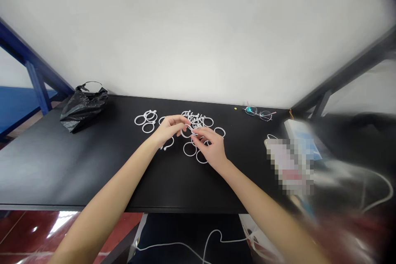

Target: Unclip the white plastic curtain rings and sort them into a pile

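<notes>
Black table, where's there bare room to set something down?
Bare patches on the table: between black plastic bag and left forearm; between that and the right forearm, toward the front; right of the right hand, in front of the eyeglasses. Mid-table is crowded: white rings lie around the right hand and left hand.

Open room at left front of the desk (77, 169), free gap between black bag (84, 109) and white rings (197, 123), wall (198, 41) closing the rear, eyeglasses (259, 114) obstructing rear right, white box (301, 132) blocking far right.
</notes>
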`<state>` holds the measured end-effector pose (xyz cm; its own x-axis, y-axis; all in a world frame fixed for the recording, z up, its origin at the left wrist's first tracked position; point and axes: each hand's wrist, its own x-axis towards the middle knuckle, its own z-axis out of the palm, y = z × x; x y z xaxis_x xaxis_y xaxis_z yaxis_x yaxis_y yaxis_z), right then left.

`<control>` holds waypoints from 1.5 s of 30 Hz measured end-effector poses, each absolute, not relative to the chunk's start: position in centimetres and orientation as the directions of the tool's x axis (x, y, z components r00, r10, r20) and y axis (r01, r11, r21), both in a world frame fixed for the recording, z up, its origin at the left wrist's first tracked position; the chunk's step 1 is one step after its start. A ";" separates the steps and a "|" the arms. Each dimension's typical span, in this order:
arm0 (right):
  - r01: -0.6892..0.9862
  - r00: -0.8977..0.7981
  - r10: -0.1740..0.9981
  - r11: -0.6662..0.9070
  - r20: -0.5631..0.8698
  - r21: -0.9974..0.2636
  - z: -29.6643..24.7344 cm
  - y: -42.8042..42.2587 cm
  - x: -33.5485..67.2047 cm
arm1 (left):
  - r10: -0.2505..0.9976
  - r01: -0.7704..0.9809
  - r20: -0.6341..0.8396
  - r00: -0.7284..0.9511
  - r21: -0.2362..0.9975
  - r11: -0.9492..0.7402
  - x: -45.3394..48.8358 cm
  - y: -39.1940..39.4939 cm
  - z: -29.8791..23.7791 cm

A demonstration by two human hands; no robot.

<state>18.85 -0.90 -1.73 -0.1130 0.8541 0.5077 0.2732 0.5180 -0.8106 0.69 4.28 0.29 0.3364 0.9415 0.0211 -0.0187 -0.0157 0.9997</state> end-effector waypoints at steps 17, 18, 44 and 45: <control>-0.048 -0.001 0.949 0.316 0.317 -0.948 -1.7 -1.5 18.1 | 0.730 0.489 0.613 0.302 0.558 -0.671 1.9 2.1 -1.5; -0.051 0.002 0.950 0.311 0.312 -0.949 -1.7 -1.6 18.0 | 0.732 0.487 0.617 0.290 0.564 -0.667 1.8 2.1 -1.6; -0.150 0.028 0.977 0.215 0.213 -0.965 -0.8 -0.7 18.6 | 0.964 0.738 0.265 -0.025 0.656 -0.161 -2.2 5.3 0.2; -0.150 0.025 0.977 0.213 0.212 -0.965 -0.8 -0.7 18.6 | 0.963 0.784 0.262 -0.070 0.611 -0.109 -2.8 5.6 0.3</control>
<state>18.59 -0.73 -0.81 0.0253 0.9770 0.2116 -0.1503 0.2130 -0.9654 -2.83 5.58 0.27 -0.0698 0.9626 0.2616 0.7839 -0.1092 0.6112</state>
